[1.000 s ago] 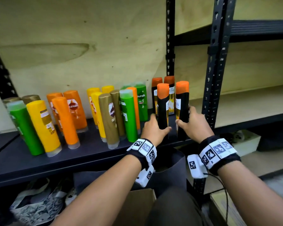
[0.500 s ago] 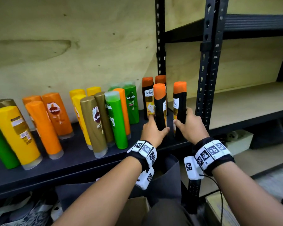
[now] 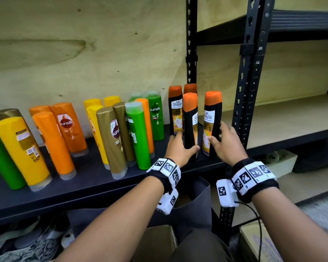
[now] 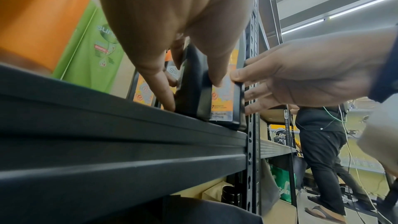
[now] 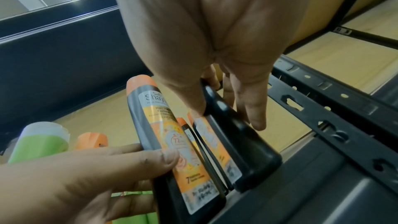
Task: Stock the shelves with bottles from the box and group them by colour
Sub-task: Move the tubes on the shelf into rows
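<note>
The left hand [image 3: 180, 148] gripped the lower body of a black Shayla bottle with an orange cap [image 3: 190, 125], thumb on its right side and fingers behind its left, as the left wrist view showed. That bottle stood upright on the dark metal shelf [image 3: 91, 178], near its front edge. The right hand [image 3: 226, 146] was at a second black Shayla bottle [image 3: 212, 123] just to the right: the thumb touched its front near the label, and the fingers lay straight along its far side, next to the perforated black upright post [image 3: 252, 76]. In the right wrist view the fingers looked loose and extended rather than wrapped, so the hand lay open against the bottle. This bottle also stood on the shelf, tilted slightly.

Two more black orange-capped bottles [image 3: 176, 108] stood behind these, close to the back panel. To their left a green Sunsilk bottle [image 3: 155, 116] stood beside a mixed cluster of gold bottles [image 3: 112, 140], a green one [image 3: 137, 137], an orange one and yellow ones. Farther left stood orange Sunsilk bottles [image 3: 68, 127], a yellow bottle [image 3: 21, 148] and another green bottle at the frame edge.

Both wrists wore black bands with white coded markers. Below the shelf a cardboard box [image 3: 155, 241] showed between the forearms.
</note>
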